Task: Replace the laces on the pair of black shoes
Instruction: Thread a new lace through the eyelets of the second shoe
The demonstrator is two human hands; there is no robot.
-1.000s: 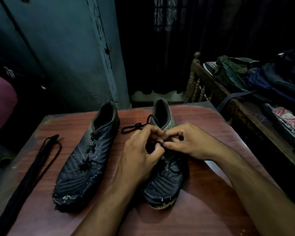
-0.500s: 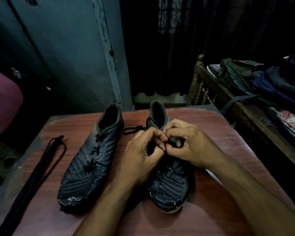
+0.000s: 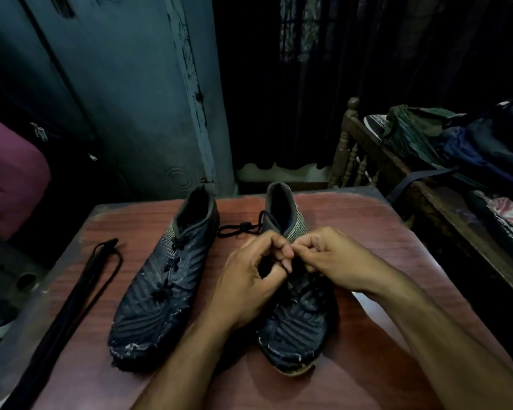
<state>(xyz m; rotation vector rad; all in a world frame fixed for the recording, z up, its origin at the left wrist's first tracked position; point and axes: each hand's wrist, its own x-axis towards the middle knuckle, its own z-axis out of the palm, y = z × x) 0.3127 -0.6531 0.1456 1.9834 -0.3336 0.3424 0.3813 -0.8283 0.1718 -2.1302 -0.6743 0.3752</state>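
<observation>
Centrally, both hands (image 3: 288, 261) pinch right shoe's (image 3: 296, 327) lace.

Bare table (image 3: 353, 232) is left right of the right shoe (image 3: 293, 324), and a narrower strip is left between the left shoe (image 3: 163, 294) and the bundle of spare laces (image 3: 62, 309) near the left edge. The gap between the shoes is crossed at the far end by a looped lace (image 3: 237, 228) and filled nearer by the left hand (image 3: 249, 288). The right side is bounded by a wooden bed frame (image 3: 444, 199).
</observation>
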